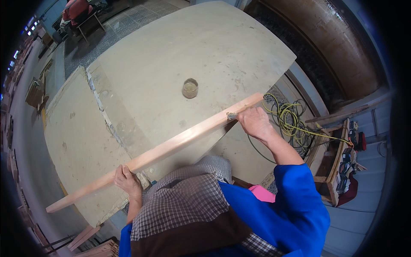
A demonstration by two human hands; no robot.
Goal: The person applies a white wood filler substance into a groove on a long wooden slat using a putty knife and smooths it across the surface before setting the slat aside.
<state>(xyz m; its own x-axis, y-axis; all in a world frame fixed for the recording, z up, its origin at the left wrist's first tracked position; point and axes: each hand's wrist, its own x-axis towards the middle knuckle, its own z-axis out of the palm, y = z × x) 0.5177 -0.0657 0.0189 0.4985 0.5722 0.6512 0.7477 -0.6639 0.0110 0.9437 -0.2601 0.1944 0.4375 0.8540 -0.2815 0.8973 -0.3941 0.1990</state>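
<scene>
A long, pale reddish wooden bar (pixel 184 139) lies diagonally over the near part of the large worn board table. My left hand (pixel 127 180) is closed round the bar toward its left end, fingers over the far edge. My right hand (pixel 255 123) is closed on a small putty knife (pixel 231 116), whose short greyish tip touches the bar near a small dark mark; its handle is hidden in my fist. A small round glass jar (pixel 190 89) with brownish contents stands on the table beyond the bar.
A jagged, whitish seam (pixel 99 103) splits the tabletop (pixel 171 55). Yellow and dark hoses (pixel 289 118) lie coiled on the floor at right, beside a wooden rack (pixel 338 162) with power tools. A person in red (pixel 78 10) sits at the far left. Wood pieces (pixel 83 237) lie at lower left.
</scene>
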